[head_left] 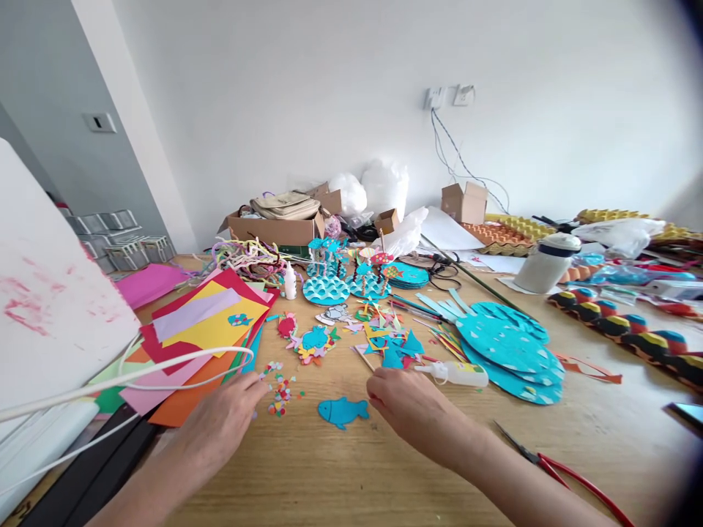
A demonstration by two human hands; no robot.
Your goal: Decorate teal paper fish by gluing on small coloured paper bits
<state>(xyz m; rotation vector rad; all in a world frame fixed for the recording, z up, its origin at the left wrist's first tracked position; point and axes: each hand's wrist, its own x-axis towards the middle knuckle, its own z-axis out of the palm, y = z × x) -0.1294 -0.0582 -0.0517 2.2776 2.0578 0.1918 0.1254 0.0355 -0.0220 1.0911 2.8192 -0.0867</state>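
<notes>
A blue paper fish (341, 412) lies flat on the table between my hands. My left hand (233, 410) is left of it, fingers drawn together at the edge of a scatter of coloured paper dots (281, 395); whatever is in its fingertips is too small to make out. My right hand (403, 410) rests by the fish's tail, closed around a thin wooden stick (362, 359) that points up and left. Just beyond that hand lies a white glue bottle (461, 373) on its side. Paper scraps (392, 344) and cut-out sea creatures (314, 340) sit farther back.
Coloured paper sheets (209, 322) are piled at left beside a white cable (181, 362). Blue painted discs (510, 351), red-handled scissors (549, 465) and a white cup (543, 263) are at right. Wavy blue bases (326, 290), pipe cleaners (247, 256) and boxes (285, 228) stand behind.
</notes>
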